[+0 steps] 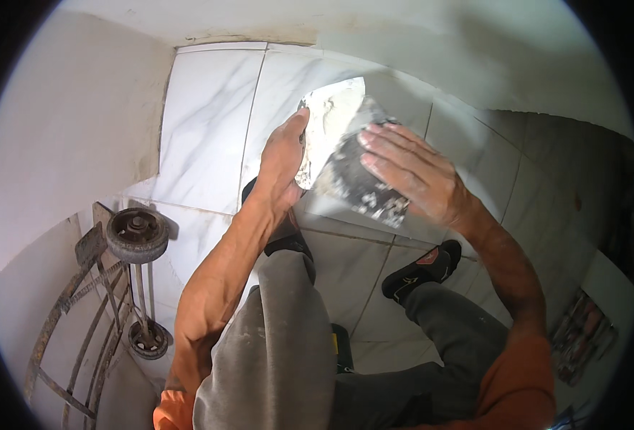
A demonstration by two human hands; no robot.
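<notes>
A floor of pale, marbled tiles (pixel 209 107) spreads beneath both grips. Nearer the body and to the left of the left grip stands a rusty wheeled frame (pixel 137 240). Between the grips are two flat plates. The dark plate (pixel 351 175), blotched with pale material, is under the right grip (pixel 416 172), which holds it with fingers laid long across its face. The white-smeared plate (pixel 328 122) rises from the left grip (pixel 283 154), which is closed on its left edge. Both plates look light, thin and fairly stiff; the smears may make them slippery, so the outer edges seem the safest hold. The right thumb is hidden, the dark plate is blurred, and whether the plates touch is unclear.
</notes>
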